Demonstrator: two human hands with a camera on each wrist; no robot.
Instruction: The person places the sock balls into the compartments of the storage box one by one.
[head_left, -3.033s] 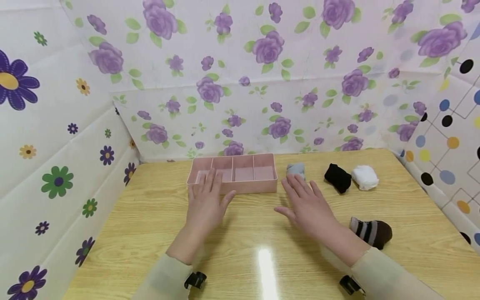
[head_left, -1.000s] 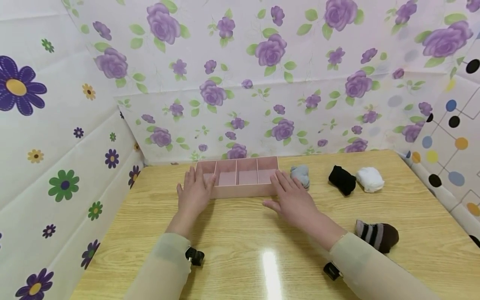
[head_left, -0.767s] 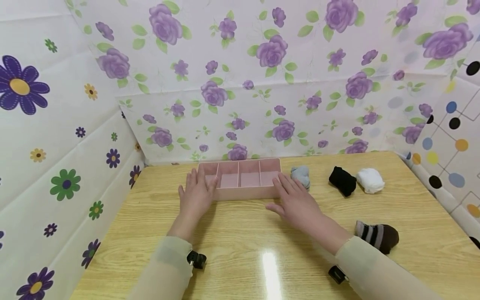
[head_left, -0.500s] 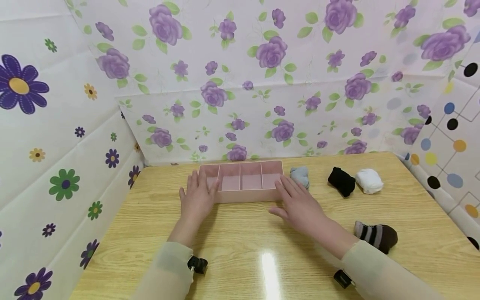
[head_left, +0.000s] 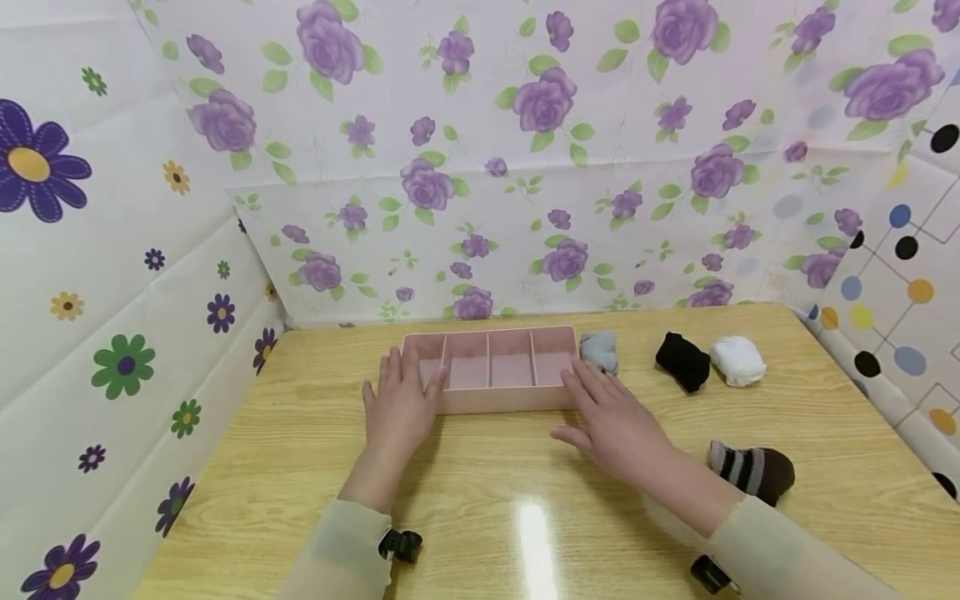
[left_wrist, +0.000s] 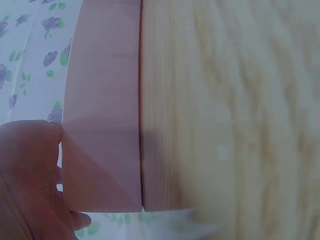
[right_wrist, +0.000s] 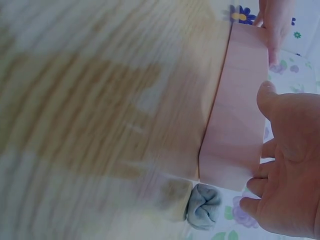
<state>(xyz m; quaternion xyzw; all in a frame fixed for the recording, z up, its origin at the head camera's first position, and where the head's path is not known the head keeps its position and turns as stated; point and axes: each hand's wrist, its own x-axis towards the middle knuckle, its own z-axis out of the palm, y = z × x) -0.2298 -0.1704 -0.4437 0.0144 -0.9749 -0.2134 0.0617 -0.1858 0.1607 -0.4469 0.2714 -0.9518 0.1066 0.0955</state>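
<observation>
A pink divided box, with several compartments in a row, stands at the back of the wooden table. At its left end is my left hand, its fingers along the end and its thumb at the front rim. The left wrist view shows the thumb of that hand against the rim and a fingertip by the end wall. My right hand touches the front right corner with fairly straight fingers, thumb held apart. Just beyond its fingertips lies a balled grey sock, partly hidden.
Farther right on the table lie a black balled sock and a white one, side by side. A brown striped sock rests nearer, beyond my right forearm. Flower-patterned sheets enclose the table's back and sides.
The box has shifted right and a little toward me, bringing its right end close to the grey sock. Both hands have moved along with it. The socks have stayed put.
</observation>
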